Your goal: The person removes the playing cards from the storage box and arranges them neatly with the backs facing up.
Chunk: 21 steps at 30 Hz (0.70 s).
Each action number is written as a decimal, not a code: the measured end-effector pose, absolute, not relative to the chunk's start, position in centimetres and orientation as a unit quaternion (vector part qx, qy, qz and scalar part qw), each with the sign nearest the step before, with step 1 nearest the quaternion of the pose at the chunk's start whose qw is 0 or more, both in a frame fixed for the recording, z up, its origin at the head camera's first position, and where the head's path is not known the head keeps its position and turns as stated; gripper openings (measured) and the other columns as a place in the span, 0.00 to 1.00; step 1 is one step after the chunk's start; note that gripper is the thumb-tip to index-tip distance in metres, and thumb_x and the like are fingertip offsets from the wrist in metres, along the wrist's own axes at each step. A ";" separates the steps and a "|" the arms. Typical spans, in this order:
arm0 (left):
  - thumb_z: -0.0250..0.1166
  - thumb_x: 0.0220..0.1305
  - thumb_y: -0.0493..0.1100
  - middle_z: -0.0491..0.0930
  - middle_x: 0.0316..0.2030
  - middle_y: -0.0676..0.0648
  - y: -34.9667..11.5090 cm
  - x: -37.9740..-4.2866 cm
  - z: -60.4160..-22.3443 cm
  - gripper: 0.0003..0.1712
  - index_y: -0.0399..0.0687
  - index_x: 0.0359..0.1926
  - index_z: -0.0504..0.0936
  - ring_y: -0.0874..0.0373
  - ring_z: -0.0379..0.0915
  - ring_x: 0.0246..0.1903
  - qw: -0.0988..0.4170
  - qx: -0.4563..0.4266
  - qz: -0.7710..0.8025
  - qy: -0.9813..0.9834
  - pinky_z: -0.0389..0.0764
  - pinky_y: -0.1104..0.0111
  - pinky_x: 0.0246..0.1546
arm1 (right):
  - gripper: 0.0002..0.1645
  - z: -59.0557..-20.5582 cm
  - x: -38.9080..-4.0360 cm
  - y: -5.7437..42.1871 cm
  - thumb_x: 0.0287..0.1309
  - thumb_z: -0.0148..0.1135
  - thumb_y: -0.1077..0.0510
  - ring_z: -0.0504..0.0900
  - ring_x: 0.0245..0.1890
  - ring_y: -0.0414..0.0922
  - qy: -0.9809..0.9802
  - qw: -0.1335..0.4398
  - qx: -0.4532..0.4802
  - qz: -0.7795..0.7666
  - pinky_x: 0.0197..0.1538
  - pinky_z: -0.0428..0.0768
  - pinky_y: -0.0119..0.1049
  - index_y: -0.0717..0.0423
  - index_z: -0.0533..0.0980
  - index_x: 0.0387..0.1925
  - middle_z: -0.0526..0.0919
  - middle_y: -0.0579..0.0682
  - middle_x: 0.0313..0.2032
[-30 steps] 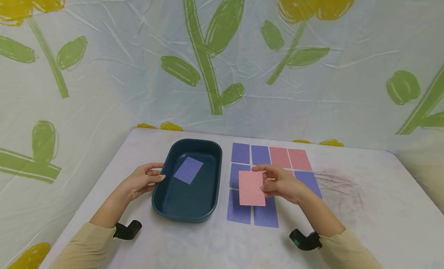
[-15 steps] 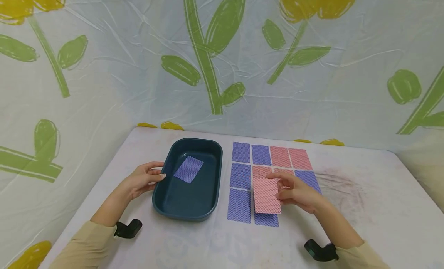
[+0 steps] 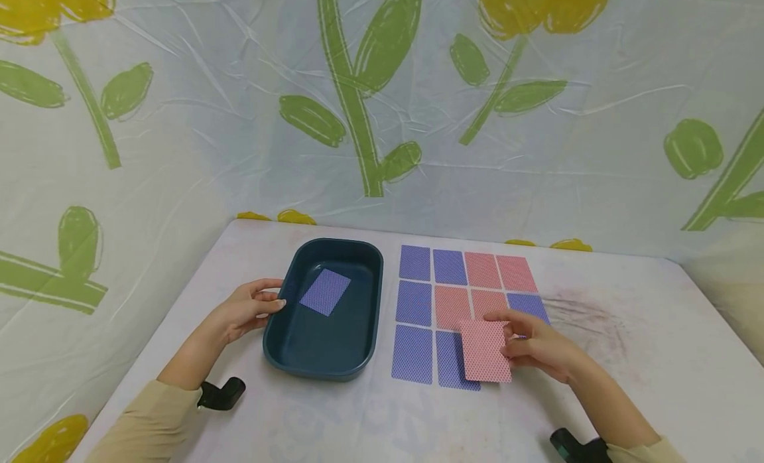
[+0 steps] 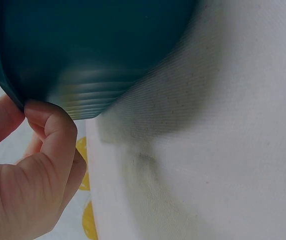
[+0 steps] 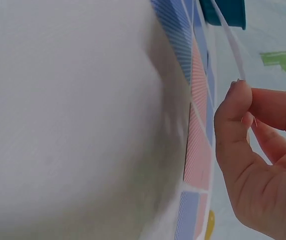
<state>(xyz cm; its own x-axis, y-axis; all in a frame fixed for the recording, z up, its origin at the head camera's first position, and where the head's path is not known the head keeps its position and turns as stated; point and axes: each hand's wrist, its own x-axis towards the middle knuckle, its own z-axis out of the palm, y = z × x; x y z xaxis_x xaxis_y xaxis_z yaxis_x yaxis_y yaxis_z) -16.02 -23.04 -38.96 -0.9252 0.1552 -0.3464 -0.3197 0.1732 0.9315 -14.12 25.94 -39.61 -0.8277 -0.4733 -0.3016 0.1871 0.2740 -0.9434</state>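
Note:
My right hand [image 3: 540, 347] pinches a red-backed playing card [image 3: 485, 353] by its right edge, thumb against one face and fingers at the other. The card is raised above the table and overlaps the right part of a blue-backed card [image 3: 449, 360] in the front row. With thumb and fingers, my left hand [image 3: 247, 310] grips the left rim of a dark teal tray [image 3: 319, 353]; the left wrist view shows the thumb [image 4: 52, 120] at the rim. Inside the tray lies one blue-backed card [image 3: 325, 292], set at a slant.
Right of the tray, red-backed and blue-backed cards lie face down in rows. Two red cards, one of them the corner card [image 3: 516, 273], end the back row. A blue card [image 3: 528, 306] lies partly behind my right hand. A flower-printed cloth [image 3: 239, 151] hangs behind the table [image 3: 633, 297].
My right hand has moved right and toward me with the red card, uncovering the middle-row red cards and more of the front-row blue one. My left hand and the tray have stayed put.

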 end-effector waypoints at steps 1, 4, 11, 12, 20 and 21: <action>0.59 0.63 0.35 0.69 0.38 0.46 -23.0 -16.0 -39.0 0.34 0.34 0.67 0.57 0.58 0.70 0.37 0.186 -0.055 0.640 0.743 0.75 0.70 0.36 | 0.32 -39.7 -14.1 26.1 0.55 0.55 0.69 0.71 0.30 0.42 0.751 0.277 -0.094 -0.592 0.34 0.77 0.35 0.63 0.61 0.62 0.62 0.54 0.34; 0.60 0.63 0.35 0.69 0.39 0.46 -23.1 -16.1 -39.0 0.33 0.34 0.66 0.58 0.58 0.70 0.37 0.185 -0.058 0.637 0.746 0.75 0.70 0.36 | 0.33 -39.8 -13.9 26.6 0.54 0.55 0.70 0.70 0.30 0.42 0.766 0.271 -0.085 -0.577 0.32 0.76 0.35 0.66 0.60 0.62 0.62 0.53 0.33; 0.59 0.63 0.35 0.68 0.40 0.44 -23.2 -16.1 -39.0 0.33 0.35 0.66 0.58 0.58 0.70 0.37 0.184 -0.061 0.631 0.751 0.75 0.69 0.36 | 0.34 -40.2 -13.4 27.0 0.47 0.56 0.73 0.67 0.25 0.42 0.817 0.238 -0.073 -0.520 0.26 0.72 0.34 0.70 0.62 0.60 0.60 0.53 0.31; 0.59 0.63 0.35 0.68 0.40 0.44 -23.2 -16.1 -38.9 0.33 0.35 0.66 0.58 0.58 0.70 0.37 0.185 -0.062 0.631 0.751 0.75 0.69 0.36 | 0.34 -40.2 -13.4 26.9 0.46 0.56 0.74 0.67 0.24 0.43 0.826 0.231 -0.070 -0.509 0.25 0.73 0.34 0.70 0.64 0.59 0.61 0.53 0.30; 0.59 0.63 0.36 0.69 0.42 0.43 -23.1 -16.1 -38.8 0.33 0.36 0.66 0.58 0.56 0.70 0.38 0.186 -0.067 0.625 0.755 0.75 0.68 0.37 | 0.32 -40.6 -12.7 25.9 0.38 0.62 0.76 0.68 0.19 0.44 0.890 0.158 -0.074 -0.422 0.21 0.72 0.33 0.68 0.71 0.52 0.65 0.53 0.25; 0.59 0.63 0.36 0.69 0.41 0.43 -23.1 -16.1 -38.7 0.33 0.36 0.66 0.58 0.56 0.70 0.38 0.186 -0.067 0.625 0.755 0.75 0.68 0.37 | 0.31 -40.5 -12.7 25.8 0.38 0.63 0.75 0.68 0.19 0.44 0.898 0.149 -0.075 -0.407 0.21 0.71 0.33 0.67 0.72 0.51 0.66 0.52 0.24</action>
